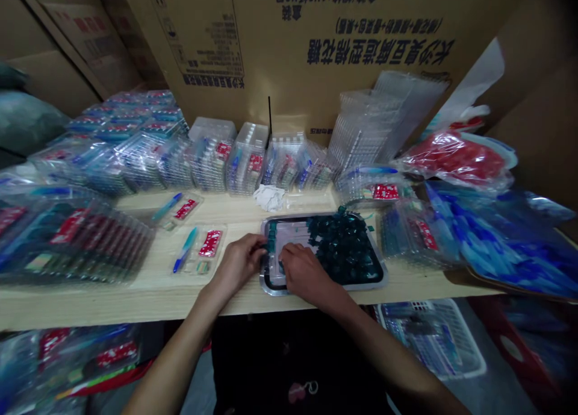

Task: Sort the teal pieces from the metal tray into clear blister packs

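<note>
Bare forearms reach in from the near edge over the wooden worktop (pixel 149 288). At far left lie rows of filled blister packs (pixel 67 234), and just right of them two loose packs (pixel 210 244) holding blue pens (pixel 184 252). Next comes the left hand (pixel 237 264), fingers closed in a pinch on a small teal piece (pixel 271 244) at the left rim of the metal tray (pixel 361 284). A clear shell (pixel 293 229) lies in the tray's left half. The right hand (pixel 304 273) rests on its near edge, fingers curled down, and whether they grip anything I cannot tell. Right of that, a heap of teal pieces (pixel 345 246) fills the rest of the tray. To my eye the pinched piece wants a light fingertip hold, kept square to its pocket, while the other hand pins the shell flat so it does not skate on the metal. Bags of red parts (pixel 456 156) and blue parts (pixel 497 240) lie at far right.
</note>
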Available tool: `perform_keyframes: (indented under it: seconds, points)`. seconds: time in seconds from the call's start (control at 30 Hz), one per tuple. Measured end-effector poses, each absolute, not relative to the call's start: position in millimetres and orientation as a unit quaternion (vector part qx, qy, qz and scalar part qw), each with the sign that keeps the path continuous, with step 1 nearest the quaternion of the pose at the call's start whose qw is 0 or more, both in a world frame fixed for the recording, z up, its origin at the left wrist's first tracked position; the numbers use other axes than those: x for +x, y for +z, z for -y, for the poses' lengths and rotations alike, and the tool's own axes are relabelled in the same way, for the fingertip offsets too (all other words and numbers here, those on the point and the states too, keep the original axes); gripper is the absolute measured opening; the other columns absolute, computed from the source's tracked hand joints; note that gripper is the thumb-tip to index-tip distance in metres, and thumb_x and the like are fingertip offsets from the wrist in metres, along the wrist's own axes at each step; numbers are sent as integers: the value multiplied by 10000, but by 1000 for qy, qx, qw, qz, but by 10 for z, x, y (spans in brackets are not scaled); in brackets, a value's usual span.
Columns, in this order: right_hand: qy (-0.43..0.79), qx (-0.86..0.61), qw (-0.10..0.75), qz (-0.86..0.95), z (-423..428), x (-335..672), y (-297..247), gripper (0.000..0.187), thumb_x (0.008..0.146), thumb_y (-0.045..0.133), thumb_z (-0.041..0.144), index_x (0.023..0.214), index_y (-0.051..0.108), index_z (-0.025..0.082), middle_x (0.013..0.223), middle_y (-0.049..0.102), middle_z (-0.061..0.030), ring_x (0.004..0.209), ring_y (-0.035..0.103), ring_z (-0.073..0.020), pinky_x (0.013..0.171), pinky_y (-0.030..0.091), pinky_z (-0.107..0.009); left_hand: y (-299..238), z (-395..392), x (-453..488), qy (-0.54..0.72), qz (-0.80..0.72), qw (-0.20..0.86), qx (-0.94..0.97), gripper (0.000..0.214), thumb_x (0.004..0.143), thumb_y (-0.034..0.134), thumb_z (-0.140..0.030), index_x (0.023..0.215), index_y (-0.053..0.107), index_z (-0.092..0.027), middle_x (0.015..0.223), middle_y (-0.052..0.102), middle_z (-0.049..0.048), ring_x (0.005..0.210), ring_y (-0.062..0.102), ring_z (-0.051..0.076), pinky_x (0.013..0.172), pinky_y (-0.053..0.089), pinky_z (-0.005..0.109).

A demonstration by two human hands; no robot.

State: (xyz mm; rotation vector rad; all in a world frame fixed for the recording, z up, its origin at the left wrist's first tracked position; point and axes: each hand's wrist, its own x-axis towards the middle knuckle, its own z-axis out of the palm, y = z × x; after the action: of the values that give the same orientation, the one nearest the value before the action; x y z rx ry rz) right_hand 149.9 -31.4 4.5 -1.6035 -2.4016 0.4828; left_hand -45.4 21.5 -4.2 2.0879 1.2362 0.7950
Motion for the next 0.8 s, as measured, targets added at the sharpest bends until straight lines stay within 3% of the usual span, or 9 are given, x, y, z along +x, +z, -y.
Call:
perform_keyframes:
  seconds: [0.23, 0.4, 0.5, 0.63, 0.8]
  points:
    - [177, -545, 97, 814, 319, 1419, -46, 268, 811, 507, 42, 1044, 619, 115, 1080, 611, -121, 1001, 540, -223, 871, 420, -318, -197, -243, -358, 165, -355, 204, 897, 300, 910, 472, -128, 881, 759, -209, 852, 698, 60, 754, 660, 160, 649, 495, 237]
    - [182, -554, 142, 800, 185, 1648, 0, 256, 852, 475, 57, 1041, 614, 161, 1043, 627, -74, 983, 559, -194, 869, 415, -296, -329, -225, -451, 239, -343, 173, 892, 273, 933, 473, -143, 994, 728, -215, 893, 716, 49, 780, 682, 145, 690, 535, 226]
    - [110, -640, 136, 748, -23, 1865, 64, 297, 850, 459, 56, 1092, 603, 149, 1092, 608, -113, 1039, 539, -238, 873, 408, -344, -369, -170, -439, 281, -355, 145, 880, 221, 943, 494, -173, 998, 705, -208, 966, 713, 63, 870, 691, 157, 778, 558, 248]
    - [18, -678, 67, 732, -310, 2046, 30, 316, 821, 493, 70, 1111, 597, 139, 1132, 561, -178, 1061, 507, -305, 870, 384, -421, -352, -154, -381, 289, -381, 121, 870, 285, 913, 467, -119, 1014, 720, -207, 1086, 663, 93, 893, 679, 157, 737, 563, 237]
    - [23, -670, 71, 738, -418, 2169, -70, 218, 838, 501, 101, 1026, 611, 117, 1094, 573, -190, 1041, 516, -297, 878, 365, -423, -213, -147, -359, 315, -406, 195, 835, 357, 866, 464, -95, 1038, 745, -233, 1068, 659, 84, 937, 670, 174, 768, 554, 264]
